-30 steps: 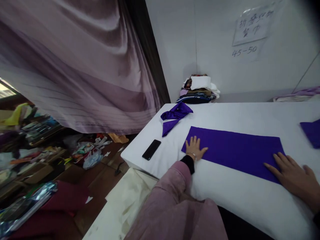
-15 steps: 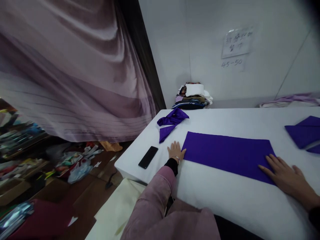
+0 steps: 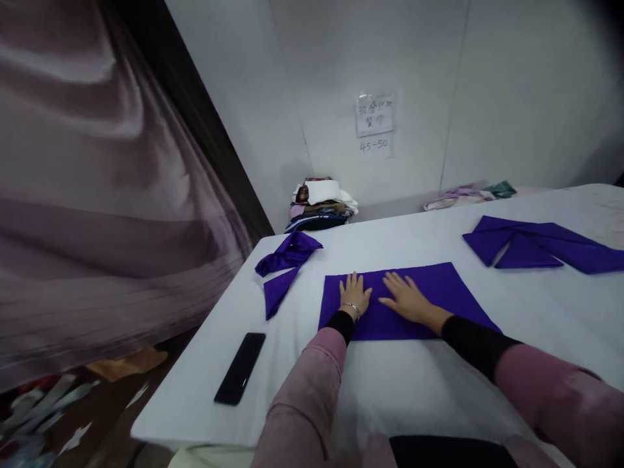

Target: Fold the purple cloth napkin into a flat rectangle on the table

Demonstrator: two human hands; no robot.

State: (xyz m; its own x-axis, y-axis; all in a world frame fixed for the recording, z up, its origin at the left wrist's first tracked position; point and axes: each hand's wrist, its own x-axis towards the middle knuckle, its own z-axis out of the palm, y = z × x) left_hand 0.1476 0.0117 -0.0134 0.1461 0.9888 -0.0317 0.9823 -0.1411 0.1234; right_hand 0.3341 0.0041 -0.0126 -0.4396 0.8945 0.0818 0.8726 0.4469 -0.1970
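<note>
two hands, both flat and palm down on one purple cloth, side by side with a small gap between them.

left hand: fingers spread and extended, gripping nothing, pressed on the left part of the cloth. a thin bracelet sits at the wrist; black cuff, then a pink sleeve.

right hand: fingers extended and a little apart, thumb out toward the left hand, holding nothing, lying on the middle of the cloth. the black cuff and pink sleeve of this arm cross the cloth's near right corner.

purple cloth: a folded rectangle lying flat on the white table, its long side running left to right, near the table's front edge, directly ahead of the person.

other items on the table:
- crumpled purple cloth, at the far left corner, with a flat purple strip just in front of it; both apart from the cloth under the hands.
- folded purple pieces, overlapping in triangular shapes, well to the right and further back.
- black phone, screen dark, near the table's left front edge, well apart from the left hand.

surroundings:
- stack of folded fabrics in mixed colours, at the wall corner beyond the table.
- loose pale fabrics along the wall to the right.
- paper notice on the wall, handwritten, with "45-50" written beneath.
- mauve curtain hanging at the left.
</note>
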